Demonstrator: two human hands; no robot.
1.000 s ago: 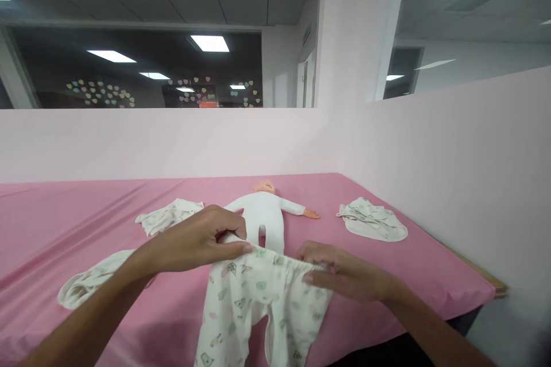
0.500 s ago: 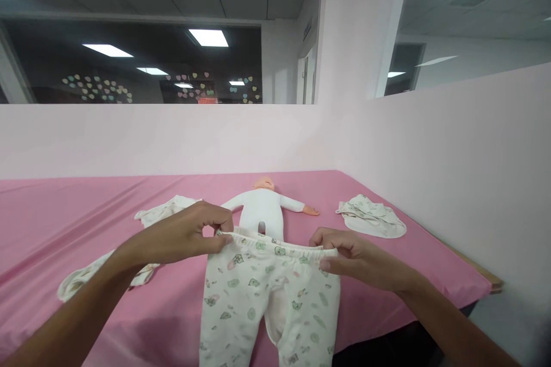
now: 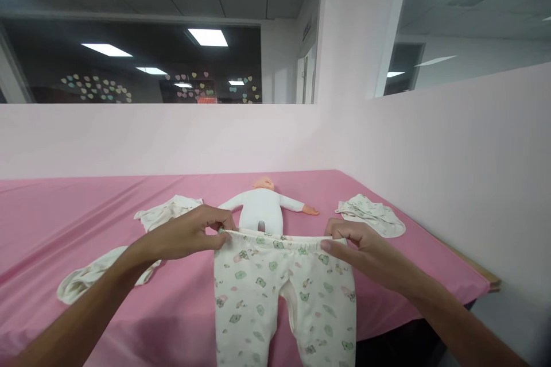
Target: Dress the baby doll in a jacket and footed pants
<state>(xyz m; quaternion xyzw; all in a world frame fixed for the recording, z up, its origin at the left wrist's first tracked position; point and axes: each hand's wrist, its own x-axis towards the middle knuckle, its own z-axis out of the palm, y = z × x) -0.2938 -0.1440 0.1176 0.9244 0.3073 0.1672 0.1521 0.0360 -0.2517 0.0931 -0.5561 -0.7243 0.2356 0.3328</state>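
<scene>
A pair of white baby pants (image 3: 245,289) with a green and pink print hangs upright between my hands, its legs spread below a gap at the crotch. My left hand (image 3: 200,233) pinches the left end of the elastic waistband. At the right end, my right hand (image 3: 355,246) grips the waistband between thumb and fingers. Behind the pants a baby doll (image 3: 261,209) with a white cloth body lies on the table, arms stretched out sideways. The waistband hides its lower part.
A pink cloth (image 3: 172,309) covers the table. Folded baby clothes (image 3: 371,216) lie at the right, a white garment (image 3: 167,210) left of the doll, and another garment (image 3: 97,272) nearer, partly behind my left forearm. White walls (image 3: 172,137) with windows stand behind and at the right.
The pants have shifted a little to the right and the waistband is stretched wider. My right hand has moved slightly right and up; my left hand stays nearly in place.
</scene>
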